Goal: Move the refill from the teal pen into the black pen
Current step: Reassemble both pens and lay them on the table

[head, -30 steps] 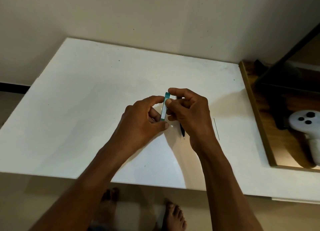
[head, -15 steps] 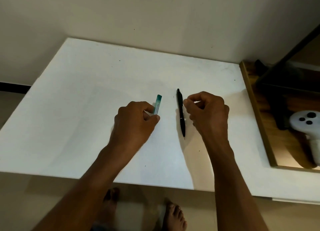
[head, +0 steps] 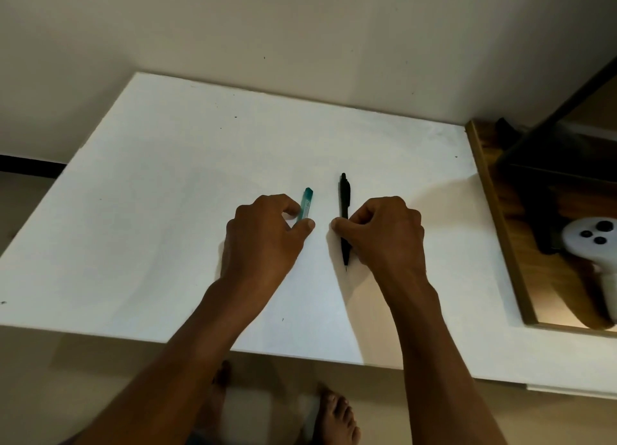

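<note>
A flat white rectangular tabletop (head: 167,210) stands against a plain beige wall (head: 300,37). Along the table's right edge sits a brown wooden tray (head: 490,210). Beige floor (head: 83,378) shows below the table's near edge, dimly lit.

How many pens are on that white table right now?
2. A translucent teal plastic pen lies left of centre, pinched by the left hand. A slim black pen lies beside it, apart, under the right hand's fingers. The hands could hide smaller parts.
</note>
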